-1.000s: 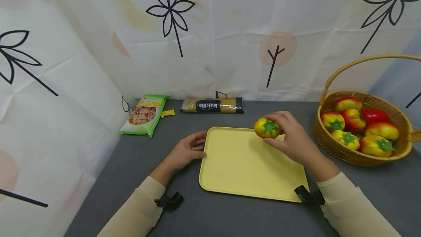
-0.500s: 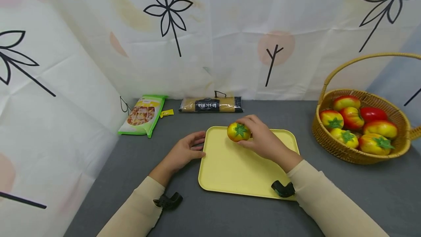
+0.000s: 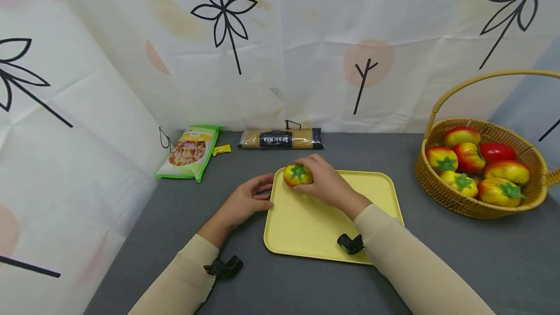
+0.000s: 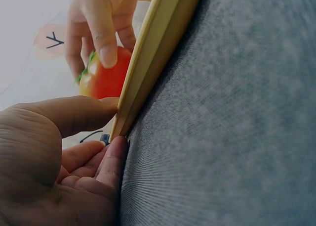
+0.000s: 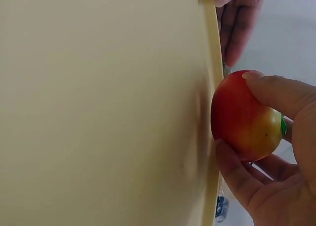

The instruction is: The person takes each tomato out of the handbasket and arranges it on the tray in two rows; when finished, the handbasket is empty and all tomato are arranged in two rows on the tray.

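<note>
Gripping fruit (image 3: 297, 176), right hand (image 3: 323, 181) | touching tray (image 3: 306, 230): unclear | left hand (image 3: 246, 201) pinching its edge | basket (image 3: 450, 203) cut off at right

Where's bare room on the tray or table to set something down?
Free: near-left part of the tray, left of the right sleeve; table in front of the tray; table between right sleeve and basket.
Crowded: tray's far-left corner, where the right hand holds a red-yellow fruit near the left hand.
</note>
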`<state>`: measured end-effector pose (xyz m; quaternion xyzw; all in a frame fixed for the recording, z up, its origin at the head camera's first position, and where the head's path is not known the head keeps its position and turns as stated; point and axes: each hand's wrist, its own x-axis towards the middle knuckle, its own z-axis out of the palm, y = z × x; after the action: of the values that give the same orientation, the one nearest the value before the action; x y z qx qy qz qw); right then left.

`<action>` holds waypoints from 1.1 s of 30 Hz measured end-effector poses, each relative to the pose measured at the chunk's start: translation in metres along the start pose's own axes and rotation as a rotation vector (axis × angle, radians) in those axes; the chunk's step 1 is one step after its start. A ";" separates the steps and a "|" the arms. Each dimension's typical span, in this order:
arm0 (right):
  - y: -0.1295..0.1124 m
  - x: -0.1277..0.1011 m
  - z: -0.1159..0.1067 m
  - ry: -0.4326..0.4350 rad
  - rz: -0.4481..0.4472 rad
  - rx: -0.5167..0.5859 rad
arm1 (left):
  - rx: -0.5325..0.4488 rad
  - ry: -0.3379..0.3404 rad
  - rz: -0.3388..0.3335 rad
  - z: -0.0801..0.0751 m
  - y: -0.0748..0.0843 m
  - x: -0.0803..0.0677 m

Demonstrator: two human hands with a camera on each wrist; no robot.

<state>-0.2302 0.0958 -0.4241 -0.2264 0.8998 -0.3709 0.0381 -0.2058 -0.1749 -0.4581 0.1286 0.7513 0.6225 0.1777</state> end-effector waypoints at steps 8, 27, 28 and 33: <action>-0.005 0.013 0.011 -0.004 0.032 0.023 | 0.008 -0.002 -0.008 0.000 0.002 -0.001; -0.003 0.017 0.018 0.011 0.031 0.045 | 0.003 -0.014 -0.004 -0.001 0.002 -0.001; -0.003 0.017 0.018 0.007 0.034 0.044 | 0.003 -0.014 -0.004 -0.001 0.001 0.000; -0.004 0.014 0.013 -0.014 0.046 0.046 | 0.002 -0.017 -0.004 -0.003 0.000 0.000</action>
<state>-0.2385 0.0786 -0.4298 -0.2071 0.8957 -0.3891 0.0582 -0.2071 -0.1771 -0.4578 0.1325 0.7507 0.6203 0.1849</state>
